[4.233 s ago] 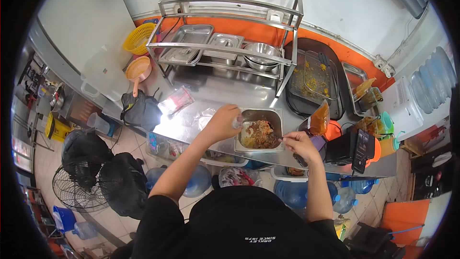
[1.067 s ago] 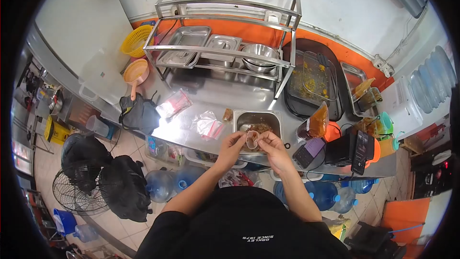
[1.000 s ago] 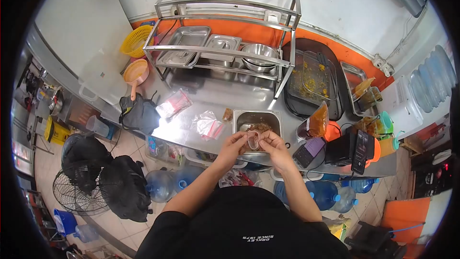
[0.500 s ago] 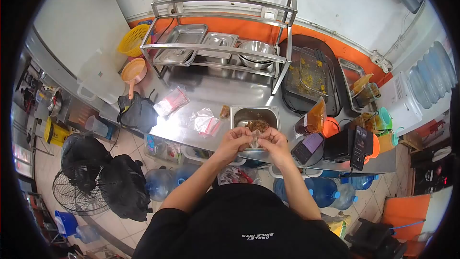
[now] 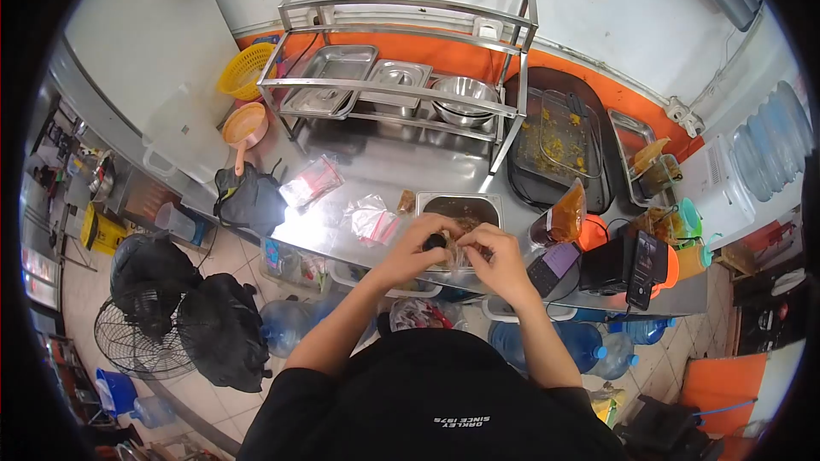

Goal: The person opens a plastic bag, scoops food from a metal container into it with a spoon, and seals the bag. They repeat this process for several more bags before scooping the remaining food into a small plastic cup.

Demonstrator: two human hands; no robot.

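My left hand (image 5: 414,249) is closed around a black, round-ended object (image 5: 434,242), perhaps a handle; its far part is hidden. A small clear plastic bag (image 5: 462,256) hangs between my hands, and the fingers of my right hand (image 5: 495,261) pinch its edge. Both hands are over the near side of a steel pan (image 5: 459,197), which has brown food in the bottom. Just left of the pan lies a small packed bag of brown food (image 5: 407,201). Further left are clear bags with red strips (image 5: 373,218).
A purple-screened calculator-like device (image 5: 553,266), a bag of orange-brown sauce (image 5: 566,212) and a phone (image 5: 647,269) stand to the right. Behind is a steel rack (image 5: 397,90) over trays and bowls. A food-specked dark tray (image 5: 553,137) lies back right; a black bag (image 5: 246,198) lies left.
A black object now shows in my left hand, which has turned over it. My right hand has shifted slightly right and still pinches the clear bag. The view has moved a little.
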